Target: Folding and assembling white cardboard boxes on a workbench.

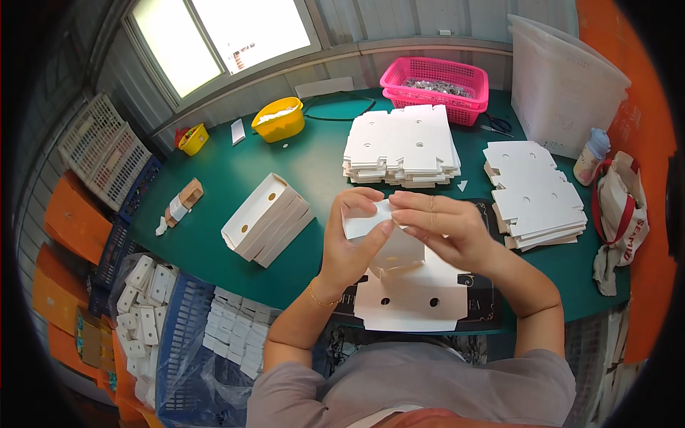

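My left hand (pixel 349 246) and my right hand (pixel 449 225) both grip a partly folded white cardboard box (pixel 399 253), held up in front of me. The left thumb and fingers close around its near left edge. On the far top edge, the right fingers press close to the left fingertips. Beneath the box lies a flat white cardboard panel (pixel 410 303) with two round holes, over a dark printed mat (pixel 485 303). Whether panel and box are one piece I cannot tell.
Stacked flat cardboard blanks (pixel 399 143) and a second stack (pixel 535 189) lie beyond and right. Folded boxes (pixel 267 221) stand left. Farther off are a pink basket (pixel 435 82), yellow tubs (pixel 280 121), scissors (pixel 497 126) and a bottle (pixel 592 157). A blue crate (pixel 187 357) sits lower left.
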`<state>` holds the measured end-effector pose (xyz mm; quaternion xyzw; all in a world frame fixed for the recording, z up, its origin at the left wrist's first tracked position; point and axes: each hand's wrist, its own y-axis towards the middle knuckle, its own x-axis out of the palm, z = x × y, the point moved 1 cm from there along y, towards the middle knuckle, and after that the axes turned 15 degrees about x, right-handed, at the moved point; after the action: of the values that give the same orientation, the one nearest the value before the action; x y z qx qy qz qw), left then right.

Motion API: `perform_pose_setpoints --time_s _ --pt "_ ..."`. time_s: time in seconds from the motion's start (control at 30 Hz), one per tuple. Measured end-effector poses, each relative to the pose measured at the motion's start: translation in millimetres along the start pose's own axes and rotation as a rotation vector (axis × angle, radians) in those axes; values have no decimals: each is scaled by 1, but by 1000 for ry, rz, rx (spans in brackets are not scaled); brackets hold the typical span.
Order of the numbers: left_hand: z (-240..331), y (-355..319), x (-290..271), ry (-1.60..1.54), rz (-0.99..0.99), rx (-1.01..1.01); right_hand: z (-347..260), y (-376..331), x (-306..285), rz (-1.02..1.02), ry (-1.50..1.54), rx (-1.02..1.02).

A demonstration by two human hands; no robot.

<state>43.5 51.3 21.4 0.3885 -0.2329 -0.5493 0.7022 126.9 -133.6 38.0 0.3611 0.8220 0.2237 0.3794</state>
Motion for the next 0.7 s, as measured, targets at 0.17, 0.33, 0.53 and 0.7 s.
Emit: perform_pose_setpoints --time_s 0.17,0.33,0.53,0.7 --pt "-4 -1 -1 -24 -18 45 0 -1 14 32 -223 -155" --pt "-3 1 5 59 -66 104 7 -1 20 84 -242 -102" --pt "-3 -1 9 102 -106 152 7 -6 27 19 -118 -29" --pt "-3 -2 11 139 -85 123 3 -10 34 65 -171 -6"
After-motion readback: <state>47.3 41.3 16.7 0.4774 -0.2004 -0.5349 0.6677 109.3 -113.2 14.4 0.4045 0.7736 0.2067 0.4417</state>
